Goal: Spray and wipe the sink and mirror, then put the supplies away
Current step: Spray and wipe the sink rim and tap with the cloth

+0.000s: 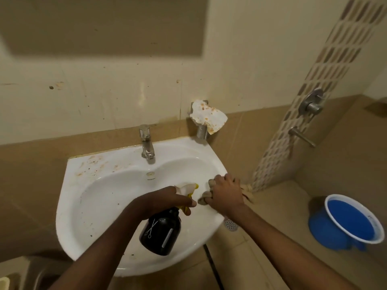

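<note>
Right hand (225, 193): clenched on cloth (206, 198), at basin (88, 206) right rim. Left hand (167, 200): clamped on spray bottle (160, 232), nozzle toward cloth.

white sink (100, 206) w/ rust specks, black bottle (160, 233) w/ yellow trigger, blue bucket (351, 222), beige cloth (206, 198)

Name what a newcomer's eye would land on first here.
Centre frame, the left hand grips a black spray bottle over the white sink, while the right hand presses a cloth on its right rim. A bright blue bucket sits on the floor, lower right.
</note>
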